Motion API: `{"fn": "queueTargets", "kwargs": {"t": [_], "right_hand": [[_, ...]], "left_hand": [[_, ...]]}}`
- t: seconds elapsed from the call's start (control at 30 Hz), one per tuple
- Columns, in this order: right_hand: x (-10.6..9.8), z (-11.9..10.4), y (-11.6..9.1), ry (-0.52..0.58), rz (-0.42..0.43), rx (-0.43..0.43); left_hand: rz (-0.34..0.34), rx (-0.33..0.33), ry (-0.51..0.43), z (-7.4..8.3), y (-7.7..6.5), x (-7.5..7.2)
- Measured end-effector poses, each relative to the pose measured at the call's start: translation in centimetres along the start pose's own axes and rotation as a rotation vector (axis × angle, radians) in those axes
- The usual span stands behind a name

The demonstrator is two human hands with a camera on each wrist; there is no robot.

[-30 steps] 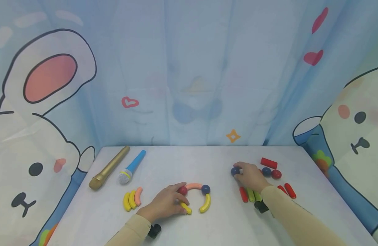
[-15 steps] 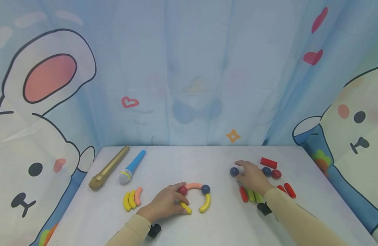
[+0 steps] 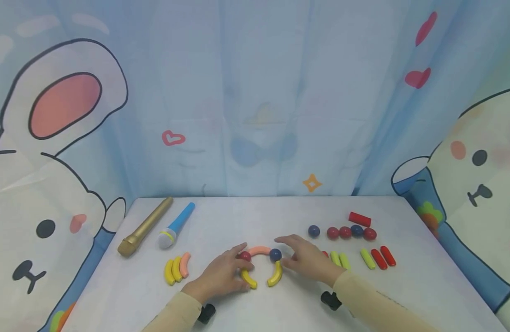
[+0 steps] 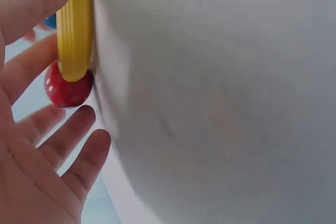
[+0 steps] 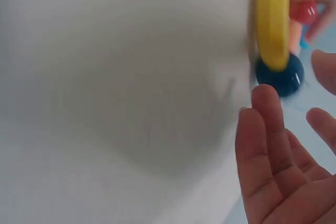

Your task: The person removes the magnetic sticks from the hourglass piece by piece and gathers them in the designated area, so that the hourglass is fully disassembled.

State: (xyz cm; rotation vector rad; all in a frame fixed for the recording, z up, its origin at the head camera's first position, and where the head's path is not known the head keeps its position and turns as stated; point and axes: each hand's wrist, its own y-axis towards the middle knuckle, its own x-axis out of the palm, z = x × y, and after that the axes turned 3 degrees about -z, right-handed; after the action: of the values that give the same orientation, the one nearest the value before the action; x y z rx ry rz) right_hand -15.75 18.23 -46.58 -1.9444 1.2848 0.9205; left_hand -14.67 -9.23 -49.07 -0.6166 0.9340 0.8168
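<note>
Near the middle of the table, curved toy pieces and balls form an arch open toward the person. A pink curved piece (image 3: pixel 260 250) spans between a red ball (image 3: pixel 245 256) and a dark blue ball (image 3: pixel 275 255). Below the red one is a yellow curved piece (image 3: pixel 248 279), which my left hand (image 3: pixel 222 273) pinches between thumb and index finger. A second yellow curved piece (image 3: pixel 275 275) hangs below the blue ball. My right hand (image 3: pixel 311 259) holds nothing; its fingers are spread beside the blue ball, apart from it in the right wrist view.
A gold microphone (image 3: pixel 145 227) and a blue microphone (image 3: pixel 177 225) lie at the back left. Nearer are loose curved pieces (image 3: pixel 177 269). Toward the right lie a row of balls (image 3: pixel 345 232), a red cylinder (image 3: pixel 360 219) and red and green rods (image 3: pixel 378 259). A printed curtain (image 3: pixel 259 101) hangs behind.
My right hand has let go of a loose blue ball at the right and moved left, up to the arch. My left hand stays at the yellow curved piece.
</note>
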Motion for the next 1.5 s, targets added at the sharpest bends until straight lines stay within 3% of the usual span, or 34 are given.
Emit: {"fn": "queueTargets", "kwargs": {"t": [0.13,0.33,0.47,0.7,1.07,1.5], "right_hand": [[1.3,-0.5,0.4,0.013,-0.027,-0.023],[1.7,-0.4,0.8,0.045,-0.069,-0.018],[2.0,-0.4,1.2,0.087,-0.115,0.003],[2.0,-0.3,1.6,0.122,-0.169,0.035],[2.3,-0.2,1.9,0.138,-0.185,0.067],[2.4,0.1,1.9,0.145,-0.171,0.053]], "left_hand": [[0.032,-0.038,-0.026,-0.1,-0.3,-0.1],[-0.043,-0.069,-0.169,-0.6,-0.4,-0.8],[-0.046,-0.044,-0.15,-1.0,0.1,-0.7],[-0.035,-0.065,-0.176,-0.8,0.4,-0.5],[-0.006,-0.077,-0.217,-0.5,0.2,-0.4],[-0.004,-0.053,-0.192,-1.1,0.2,-0.4]]}}
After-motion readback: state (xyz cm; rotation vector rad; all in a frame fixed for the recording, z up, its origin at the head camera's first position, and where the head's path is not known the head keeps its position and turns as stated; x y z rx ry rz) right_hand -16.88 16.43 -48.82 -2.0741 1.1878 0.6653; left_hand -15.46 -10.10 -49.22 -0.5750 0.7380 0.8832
